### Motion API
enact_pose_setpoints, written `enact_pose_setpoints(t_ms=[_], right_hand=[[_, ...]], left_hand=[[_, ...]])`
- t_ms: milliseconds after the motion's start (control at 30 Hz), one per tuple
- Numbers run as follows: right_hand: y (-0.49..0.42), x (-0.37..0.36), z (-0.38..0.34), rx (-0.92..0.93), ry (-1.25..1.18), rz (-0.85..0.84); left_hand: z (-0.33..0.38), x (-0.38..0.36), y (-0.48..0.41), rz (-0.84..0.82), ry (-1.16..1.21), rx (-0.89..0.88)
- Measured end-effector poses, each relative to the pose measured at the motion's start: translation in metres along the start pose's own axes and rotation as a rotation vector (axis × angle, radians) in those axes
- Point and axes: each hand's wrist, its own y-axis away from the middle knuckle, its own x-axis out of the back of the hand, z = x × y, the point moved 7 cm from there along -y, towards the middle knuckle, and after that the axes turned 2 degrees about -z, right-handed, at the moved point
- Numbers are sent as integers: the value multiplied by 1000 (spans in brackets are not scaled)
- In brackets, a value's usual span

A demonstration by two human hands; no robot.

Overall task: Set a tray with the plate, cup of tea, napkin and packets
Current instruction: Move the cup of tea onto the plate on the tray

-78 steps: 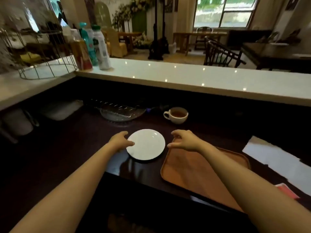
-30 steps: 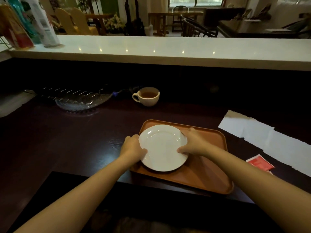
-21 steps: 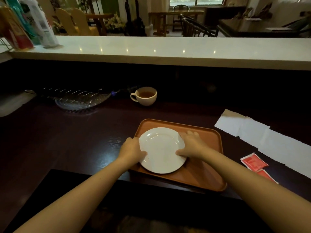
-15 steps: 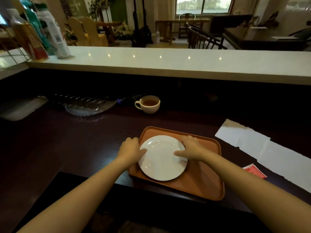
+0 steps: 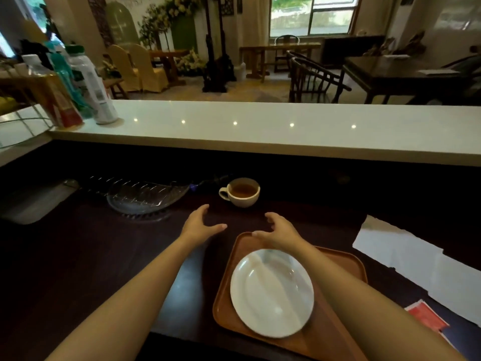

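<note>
A white plate (image 5: 272, 293) lies on the left part of the brown tray (image 5: 335, 259) near the front of the dark counter. Farther back stands a white cup of tea (image 5: 240, 192), handle to the left. My left hand (image 5: 199, 225) and my right hand (image 5: 279, 229) hover open just in front of the cup, one on each side, holding nothing. A white napkin (image 5: 406, 252) lies right of the tray. Red packets (image 5: 426, 315) show at the lower right, partly cut off by my right arm.
A glass leaf-shaped dish (image 5: 145, 198) sits left of the cup. A raised white ledge (image 5: 260, 126) runs along the back, with bottles (image 5: 91, 84) and a wire rack (image 5: 20, 121) at its left end. A grey pad (image 5: 33, 204) lies at far left.
Both hands have let go of the plate, which now rests on the tray, and have moved forward toward the cup of tea, fingers spread.
</note>
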Motion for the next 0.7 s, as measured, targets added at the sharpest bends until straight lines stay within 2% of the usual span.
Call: enact_pose_setpoints(t_ms=[233,433,700], right_hand=[[-60,-13,4,-72,-148,97],[-97,-18,3,-74,-239,182],[-117,-21,4,-45,-356,291]], left_hand=[[-10,-12,-77,-85,108,-77],[-16,-26,-129,-135,124,-76],[-11,-42,-151,-224,284,-100]])
